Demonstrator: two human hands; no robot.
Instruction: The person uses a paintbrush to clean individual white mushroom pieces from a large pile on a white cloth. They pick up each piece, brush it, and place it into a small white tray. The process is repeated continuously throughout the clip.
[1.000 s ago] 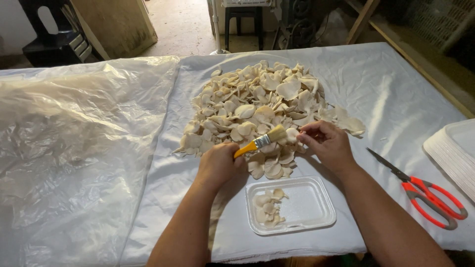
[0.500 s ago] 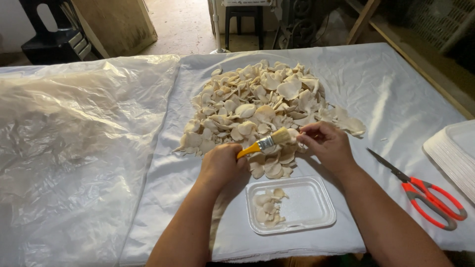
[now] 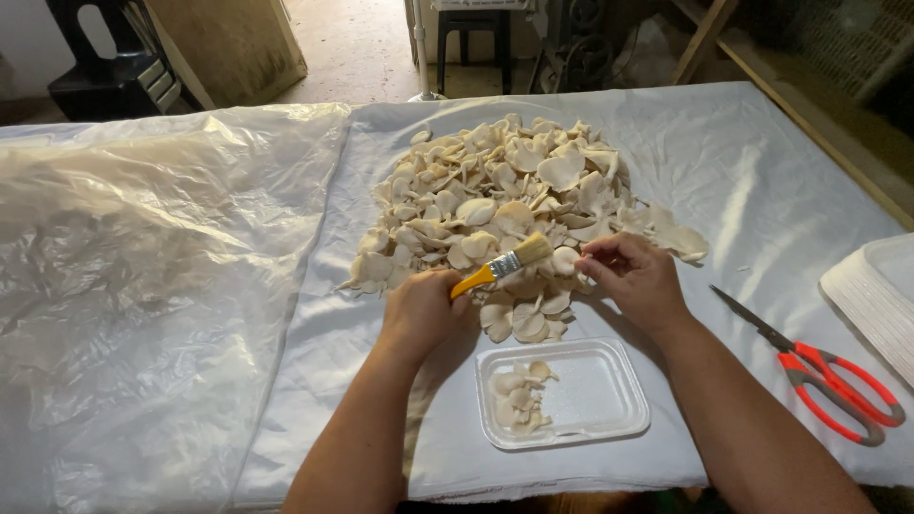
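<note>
Mushrooms (image 3: pixel 514 205), pale and flat-capped, are heaped in a broad pile on the middle of a table (image 3: pixel 762 181) that is draped in a white sheet. The left half of the table is covered by a large, crumpled sheet of clear plastic (image 3: pixel 143 286), which is spread well apart from both hands. At the right edge of the view a stack of white foam trays (image 3: pixel 881 295) is seen, only partly in frame. Just below the pile, at the near edge of the table, a single white foam tray (image 3: pixel 600 395) is set, and a few mushroom pieces are gathered in its left part. Red-handled scissors (image 3: pixel 819 371) are laid on the sheet to the right of this tray, with the blades pointed up and to the left, between the tray and the stack.

The left hand (image 3: pixel 424 309) is closed around the yellow handle of a small paintbrush (image 3: pixel 505 266), whose bristles are pointed up and to the right over the near edge of the pile. The right hand (image 3: pixel 633 276) is held just beside the bristles, and one small mushroom (image 3: pixel 566 260) is pinched between its thumb and fingertips, close against the brush tip. Whether bristles and cap are actually touching cannot be told. Both forearms are stretched in from the bottom of the view, on either side of the single tray.
</note>
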